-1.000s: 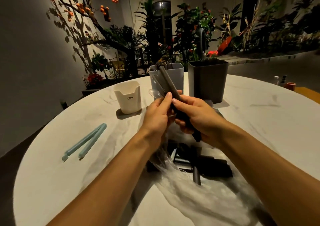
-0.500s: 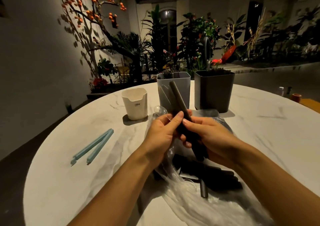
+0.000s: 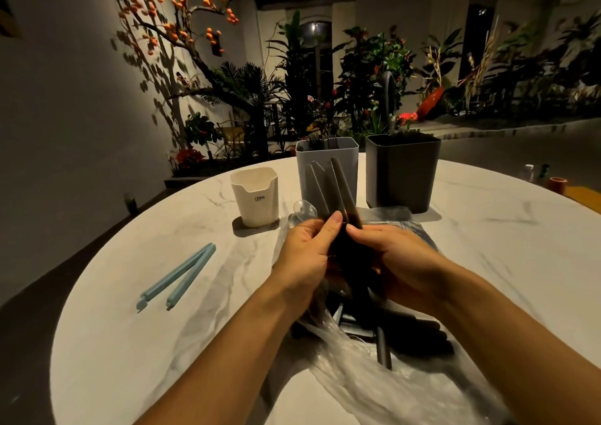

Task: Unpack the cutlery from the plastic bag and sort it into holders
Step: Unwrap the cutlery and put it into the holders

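Note:
My left hand [image 3: 305, 255] and my right hand [image 3: 396, 262] meet over the table and together grip a small bundle of dark cutlery [image 3: 338, 187], its ends fanned upward toward the holders. Below the hands lies the crumpled clear plastic bag [image 3: 367, 382] with several more dark cutlery pieces [image 3: 413, 333] on its mouth. Three holders stand behind: a cream one [image 3: 257, 196], a light grey one [image 3: 325, 154] with fork tines showing at its rim, and a dark grey one [image 3: 403, 170].
A light blue bag clip [image 3: 177, 276] lies open on the round white marble table [image 3: 520, 229] to the left. A small orange cup [image 3: 557, 183] and a bottle stand at the far right edge. Plants and a wall lie beyond.
The bundle in my hands now fans out into several separate ends where a single dark handle showed before. The view has tilted down and closer to the holders.

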Tool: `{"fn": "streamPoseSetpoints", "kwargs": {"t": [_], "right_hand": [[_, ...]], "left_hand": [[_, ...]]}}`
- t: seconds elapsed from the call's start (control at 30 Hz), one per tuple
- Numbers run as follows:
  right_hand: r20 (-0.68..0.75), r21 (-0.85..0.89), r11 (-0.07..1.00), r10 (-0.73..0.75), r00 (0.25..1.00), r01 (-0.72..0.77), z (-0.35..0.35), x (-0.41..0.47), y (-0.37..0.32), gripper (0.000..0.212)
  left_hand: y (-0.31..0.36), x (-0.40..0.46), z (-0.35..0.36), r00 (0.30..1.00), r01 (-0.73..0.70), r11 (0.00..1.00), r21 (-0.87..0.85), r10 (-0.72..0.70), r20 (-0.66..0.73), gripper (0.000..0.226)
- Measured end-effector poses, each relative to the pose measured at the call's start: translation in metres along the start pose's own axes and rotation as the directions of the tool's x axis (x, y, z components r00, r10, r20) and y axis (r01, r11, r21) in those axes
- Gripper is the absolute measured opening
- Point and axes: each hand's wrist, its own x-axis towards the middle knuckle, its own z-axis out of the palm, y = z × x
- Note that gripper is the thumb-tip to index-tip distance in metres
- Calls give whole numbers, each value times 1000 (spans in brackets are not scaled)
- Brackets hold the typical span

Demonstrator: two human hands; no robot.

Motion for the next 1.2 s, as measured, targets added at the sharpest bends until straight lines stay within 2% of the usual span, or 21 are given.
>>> {"fn": "streamPoseSetpoints", "kwargs": {"t": [0.27, 0.4, 0.53, 0.6, 0.67, 0.73, 0.83, 0.87, 1.03, 1.2], "right_hand": [[-12, -24, 1000, -18, 1000, 17, -1, 6, 3, 28], [-191, -171, 980, -130, 973, 97, -5, 15, 4, 38], [-294, -233, 960, -225, 929, 158, -10, 16, 0, 42], [-292, -293, 947, -217, 931, 129, -13, 15, -4, 44], [-275, -271, 959, -153, 949, 76, -14, 14, -7, 46], [-253, -248, 965, -145, 957, 81, -15, 13, -8, 36], [-232, -286, 943, -241, 942, 171, -17, 9, -11, 18], [-232, -294, 936, -265, 936, 192, -18, 8, -13, 19], [-211, -282, 943, -240, 948, 176, -23, 6, -17, 48], [-165, -303, 942, -205, 965, 148, -22, 5, -15, 33]], "left_hand": [[0, 2, 2, 995, -23, 1000, 11, 23, -97, 28], [5, 3, 0, 995, -59, 990, -129, 47, -93, 37], [6, 3, 4, 995, -67, 988, -140, 56, -77, 35], [7, 3, 4, 993, -81, 989, -125, 70, -92, 34], [8, 2, 2, 992, -90, 985, -146, 76, -104, 34], [9, 0, 1, 990, -94, 986, -140, 78, -114, 33], [11, -1, -1, 990, -97, 990, -104, 86, -110, 32], [12, -2, -1, 991, -95, 990, -100, 85, -106, 32], [13, -3, -2, 995, -72, 993, -93, 64, -79, 34], [12, 0, -3, 997, -67, 986, -150, 59, -57, 32]]}}
